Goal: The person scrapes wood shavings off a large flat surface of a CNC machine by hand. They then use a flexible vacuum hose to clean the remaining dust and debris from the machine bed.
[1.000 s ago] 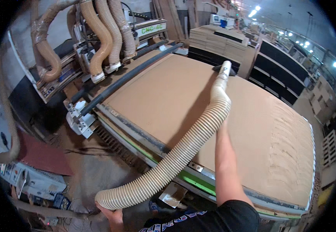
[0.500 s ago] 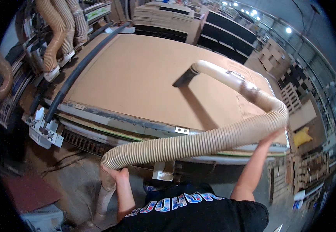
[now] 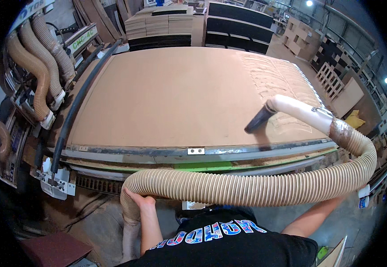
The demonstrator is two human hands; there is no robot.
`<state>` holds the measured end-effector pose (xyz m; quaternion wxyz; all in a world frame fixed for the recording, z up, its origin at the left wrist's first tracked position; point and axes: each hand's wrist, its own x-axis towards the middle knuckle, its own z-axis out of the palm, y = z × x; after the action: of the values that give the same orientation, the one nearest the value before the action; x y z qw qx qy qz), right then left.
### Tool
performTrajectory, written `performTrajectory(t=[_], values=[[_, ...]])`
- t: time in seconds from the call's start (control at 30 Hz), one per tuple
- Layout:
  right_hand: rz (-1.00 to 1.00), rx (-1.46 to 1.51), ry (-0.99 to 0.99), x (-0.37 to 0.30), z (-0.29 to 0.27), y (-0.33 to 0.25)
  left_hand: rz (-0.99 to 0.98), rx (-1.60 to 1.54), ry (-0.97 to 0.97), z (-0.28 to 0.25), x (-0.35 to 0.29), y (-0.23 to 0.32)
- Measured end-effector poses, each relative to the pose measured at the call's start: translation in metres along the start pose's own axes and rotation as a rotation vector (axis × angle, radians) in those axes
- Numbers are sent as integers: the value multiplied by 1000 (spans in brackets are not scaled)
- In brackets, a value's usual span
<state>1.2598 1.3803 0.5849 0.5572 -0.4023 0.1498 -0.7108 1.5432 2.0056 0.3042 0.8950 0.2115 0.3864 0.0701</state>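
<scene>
A thick, ribbed, cream-coloured vacuum hose [image 3: 247,189] stretches across in front of me. My left hand [image 3: 141,200] is closed around its bend on the left, thumb showing. At the far right my right hand [image 3: 341,199] bears the hose from below; its fingers are hidden behind the ribs. From there the hose curls back to a white rigid pipe [image 3: 298,110] ending in a dark nozzle [image 3: 260,119]. That nozzle hangs tilted over a large tan board [image 3: 171,98], beside a patch of wavy dust [image 3: 276,75] at the board's right end.
A machine bed edge [image 3: 158,153] borders the board nearest me. On the left stand a dark rail [image 3: 84,98] and more hanging hoses [image 3: 28,66]. Stacked panels [image 3: 160,26] and black-edged sheets [image 3: 238,26] are behind. A maroon sheet [image 3: 55,249] lies at lower left.
The nozzle and pipe have swung right and nearer to me, with my right hand moving outward. My view has turned, uncovering the dusty right end of the board. My left hand keeps its grip.
</scene>
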Motion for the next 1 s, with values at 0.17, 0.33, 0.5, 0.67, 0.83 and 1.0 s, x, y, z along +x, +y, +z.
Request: performTrajectory(t=[0.17,0.33,0.5,0.67,0.83,1.0], values=[[229,72,-39,38,37,125,7,-26,69,8,-16,-45],[527,151,-114,63,108,265,115,-74,10,-5,-47,-108],[491,469,-695,56,168,421,215,-150,-39,2,-131,-146],[860,210,-522,32,272,556,264,-181,7,-9,-192,-173],[1170,543,-374,56,298,595,347,-278,-5,-20,-222,-190],[813,389,-371,148,237,449,312,-273,10,-57,-232,-196]])
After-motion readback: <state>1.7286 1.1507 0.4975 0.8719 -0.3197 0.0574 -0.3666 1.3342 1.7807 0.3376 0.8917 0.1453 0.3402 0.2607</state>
